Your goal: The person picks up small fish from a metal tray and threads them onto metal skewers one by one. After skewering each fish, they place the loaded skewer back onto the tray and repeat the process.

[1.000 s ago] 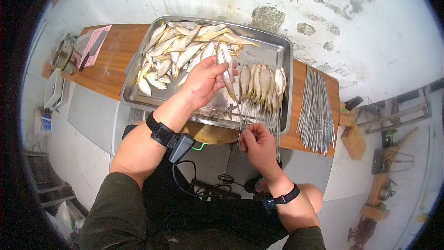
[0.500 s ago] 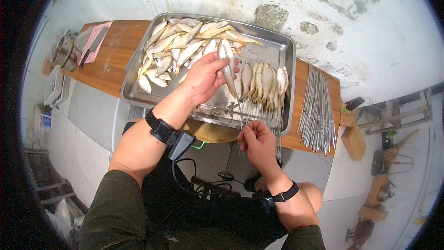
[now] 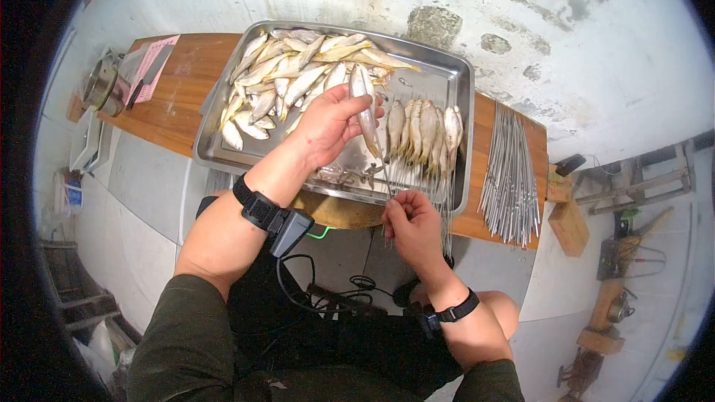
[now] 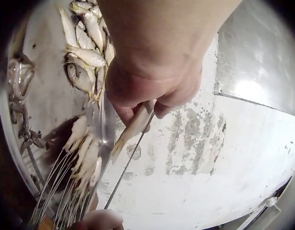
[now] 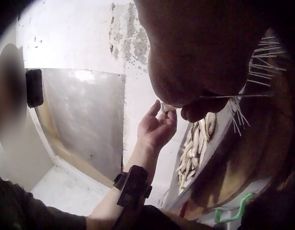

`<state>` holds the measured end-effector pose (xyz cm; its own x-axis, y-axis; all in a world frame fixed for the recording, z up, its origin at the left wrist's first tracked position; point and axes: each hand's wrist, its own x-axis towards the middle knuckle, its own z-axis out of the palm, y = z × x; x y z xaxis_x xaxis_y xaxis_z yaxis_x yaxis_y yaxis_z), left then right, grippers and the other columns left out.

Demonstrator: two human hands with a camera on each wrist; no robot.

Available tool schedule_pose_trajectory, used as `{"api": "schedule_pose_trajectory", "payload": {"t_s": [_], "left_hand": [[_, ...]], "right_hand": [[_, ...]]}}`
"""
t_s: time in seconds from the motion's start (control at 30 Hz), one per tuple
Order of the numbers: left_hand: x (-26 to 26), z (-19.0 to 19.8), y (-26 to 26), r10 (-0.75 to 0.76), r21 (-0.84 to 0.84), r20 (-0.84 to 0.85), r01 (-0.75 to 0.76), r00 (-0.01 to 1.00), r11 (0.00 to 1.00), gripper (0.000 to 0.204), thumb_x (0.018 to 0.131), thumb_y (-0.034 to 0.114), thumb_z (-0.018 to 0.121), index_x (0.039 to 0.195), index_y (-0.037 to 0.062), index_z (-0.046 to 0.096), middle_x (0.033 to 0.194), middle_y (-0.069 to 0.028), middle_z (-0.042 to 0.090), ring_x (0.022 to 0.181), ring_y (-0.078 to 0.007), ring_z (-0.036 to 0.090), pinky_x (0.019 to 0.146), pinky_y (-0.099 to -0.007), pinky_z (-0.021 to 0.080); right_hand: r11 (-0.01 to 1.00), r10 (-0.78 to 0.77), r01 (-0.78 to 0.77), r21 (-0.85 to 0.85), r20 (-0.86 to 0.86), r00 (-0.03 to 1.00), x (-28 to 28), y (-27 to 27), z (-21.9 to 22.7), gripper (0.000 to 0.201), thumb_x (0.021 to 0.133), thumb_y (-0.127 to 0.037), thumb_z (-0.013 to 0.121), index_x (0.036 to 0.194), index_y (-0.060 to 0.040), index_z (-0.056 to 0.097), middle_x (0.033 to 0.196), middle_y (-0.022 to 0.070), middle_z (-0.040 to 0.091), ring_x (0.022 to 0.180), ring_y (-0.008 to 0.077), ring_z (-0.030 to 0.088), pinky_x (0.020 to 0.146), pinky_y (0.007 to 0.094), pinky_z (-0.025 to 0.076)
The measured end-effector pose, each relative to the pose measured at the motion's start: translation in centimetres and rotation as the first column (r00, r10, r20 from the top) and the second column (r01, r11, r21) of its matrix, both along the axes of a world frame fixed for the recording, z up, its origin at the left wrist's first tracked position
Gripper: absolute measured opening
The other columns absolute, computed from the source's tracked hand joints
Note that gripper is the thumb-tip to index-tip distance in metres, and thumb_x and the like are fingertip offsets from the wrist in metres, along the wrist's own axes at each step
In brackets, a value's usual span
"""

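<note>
My left hand (image 3: pixel 331 123) grips a small silvery fish (image 3: pixel 361 88) between thumb and fingers, tail end slanting down over the tray. Lower right, my right hand (image 3: pixel 415 223) pinches a thin metal skewer (image 4: pixel 130 160). In the left wrist view the skewer runs from the right fingertips up along the fish to the left thumb; where its tip lies is hidden there. Just right of the held fish, a row of skewered fish (image 3: pixel 424 130) rests in the metal tray (image 3: pixel 441 85), their skewers projecting over its near rim. A heap of loose fish (image 3: pixel 298 67) fills the tray's left side.
A bundle of metal skewers (image 3: pixel 512 179) lies on the wooden board (image 3: pixel 186 97), right of the tray. At the board's left are a knife (image 3: pixel 154 67) and a metal pot (image 3: pixel 103 85). Small scraps (image 3: pixel 339 173) sit near the tray's front edge. A stained wall stands behind.
The held fish has turned a little in my left hand, showing more of its silvery side. My right hand has shifted slightly up and left with the skewer.
</note>
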<state>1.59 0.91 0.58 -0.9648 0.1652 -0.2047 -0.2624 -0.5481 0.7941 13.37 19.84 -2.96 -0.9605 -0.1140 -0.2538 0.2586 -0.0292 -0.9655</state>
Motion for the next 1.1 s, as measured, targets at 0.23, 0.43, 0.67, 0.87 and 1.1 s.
{"api": "schedule_pose_trajectory", "payload": {"t_s": [0.23,0.43,0.67,0.87,1.1], "left_hand": [[0.0,-0.1,0.1,-0.007,0.004,0.002,0.007,1.000,1.000,0.022,0.091,0.007,0.054,0.111,-0.0009,0.056,0.105,-0.0110,0.064,0.090,-0.0175,0.064,0.080,-0.0305,0.054],[0.1,0.3,0.1,-0.008,0.002,-0.011,0.008,1.000,1.000,0.021,0.091,0.007,0.053,0.111,-0.0006,0.055,0.104,-0.0107,0.064,0.093,-0.0181,0.063,0.083,-0.0311,0.053],[-0.2,0.3,-0.2,-0.001,0.018,-0.009,0.001,1.000,1.000,0.025,0.092,0.007,0.050,0.116,-0.0011,0.051,0.108,-0.0121,0.062,0.096,-0.0201,0.063,0.085,-0.0316,0.053],[-1.2,0.6,-1.6,0.102,0.040,-0.018,-0.102,0.995,0.994,0.030,0.091,0.002,0.050,0.120,-0.0033,0.046,0.109,-0.0156,0.061,0.099,-0.0224,0.062,0.087,-0.0320,0.053],[-1.9,0.9,-2.5,0.188,0.044,-0.061,-0.185,0.980,0.982,0.031,0.089,-0.004,0.048,0.120,-0.0037,0.043,0.111,-0.0170,0.059,0.099,-0.0228,0.062,0.086,-0.0315,0.054]], "right_hand": [[1.000,0.008,-0.007,-0.027,0.037,0.999,-0.1,-0.1,0.4,0.013,0.092,-0.013,0.057,0.094,-0.0015,0.052,0.071,0.0057,0.061,0.053,0.0097,0.053,0.047,0.0234,0.043],[0.998,-0.011,0.014,-0.068,0.041,0.999,-0.1,-0.3,0.3,0.011,0.093,-0.012,0.054,0.094,-0.0015,0.051,0.071,0.0069,0.061,0.052,0.0111,0.054,0.047,0.0244,0.044],[1.000,0.001,-0.001,0.018,0.008,1.000,-0.2,-0.3,0.7,0.016,0.092,-0.011,0.054,0.104,-0.0008,0.054,0.072,0.0069,0.062,0.049,0.0093,0.052,0.045,0.0241,0.041],[0.992,0.017,-0.003,0.125,-0.111,0.994,0.4,0.1,-0.4,0.011,0.093,-0.008,0.053,0.101,-0.0010,0.054,0.070,0.0025,0.059,0.052,0.0064,0.049,0.045,0.0208,0.038],[0.980,0.042,-0.020,0.197,-0.107,0.993,1.2,0.7,-0.1,0.011,0.092,-0.008,0.052,0.102,-0.0021,0.054,0.070,0.0015,0.058,0.052,0.0046,0.047,0.046,0.0194,0.037]]}}
